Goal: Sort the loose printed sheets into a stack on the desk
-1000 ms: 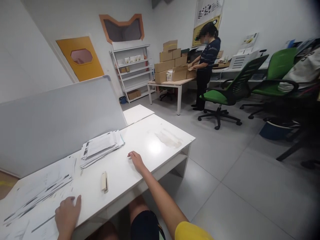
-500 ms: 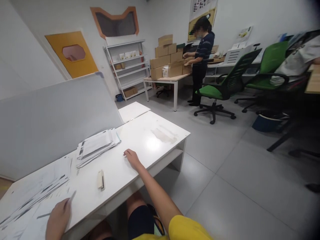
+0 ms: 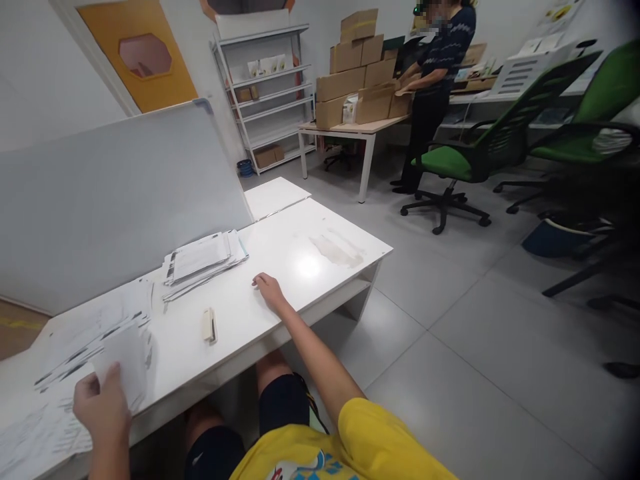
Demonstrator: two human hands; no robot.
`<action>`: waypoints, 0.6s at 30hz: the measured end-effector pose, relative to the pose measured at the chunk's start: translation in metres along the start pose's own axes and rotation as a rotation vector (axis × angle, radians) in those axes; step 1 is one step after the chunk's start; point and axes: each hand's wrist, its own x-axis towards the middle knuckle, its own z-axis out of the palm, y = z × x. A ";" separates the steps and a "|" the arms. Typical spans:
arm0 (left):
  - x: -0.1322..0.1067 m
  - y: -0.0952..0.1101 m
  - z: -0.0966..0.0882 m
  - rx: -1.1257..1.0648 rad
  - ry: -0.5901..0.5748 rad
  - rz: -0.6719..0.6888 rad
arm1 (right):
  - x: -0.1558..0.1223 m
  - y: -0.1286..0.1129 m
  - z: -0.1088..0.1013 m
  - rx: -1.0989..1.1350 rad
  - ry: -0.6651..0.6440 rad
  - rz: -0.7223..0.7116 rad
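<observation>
At the left of the head view, my left hand [image 3: 104,403] is closed on a white sheet of paper [image 3: 124,363], pinched between thumb and fingers and raised above the spread papers [image 3: 55,417]. My right hand [image 3: 269,291] rests on the white table [image 3: 235,303] with its fingers loosely curled and nothing visible in them. Between the two hands lies a cream-coloured stapler [image 3: 209,325], apart from both. Behind it is a stack of papers [image 3: 200,260], some with dark print.
A large white board [image 3: 115,207] stands along the table's far side. Farther off, a person [image 3: 440,73] stands at another table with cardboard boxes [image 3: 345,83]. A green office chair [image 3: 450,163], a metal shelf rack [image 3: 265,100] and a dark blue bin [image 3: 555,237] are around.
My left hand has lifted the sheet of paper, which now stands up and faces the camera. My right hand keeps its place on the table. The whole view has tilted downward.
</observation>
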 end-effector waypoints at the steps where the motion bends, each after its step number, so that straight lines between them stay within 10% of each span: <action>1: -0.010 0.006 -0.002 -0.092 0.031 -0.019 | -0.005 -0.002 0.002 -0.002 0.015 -0.006; 7: -0.043 0.022 -0.029 -0.477 -0.037 -0.142 | -0.079 -0.018 0.043 0.269 -0.027 -0.017; 13: -0.066 -0.018 -0.037 -0.465 -0.253 -0.502 | -0.151 -0.034 0.079 0.488 -0.515 0.553; 18: -0.072 -0.057 -0.041 -0.488 -0.335 -0.592 | -0.145 -0.044 0.081 0.590 -0.421 0.544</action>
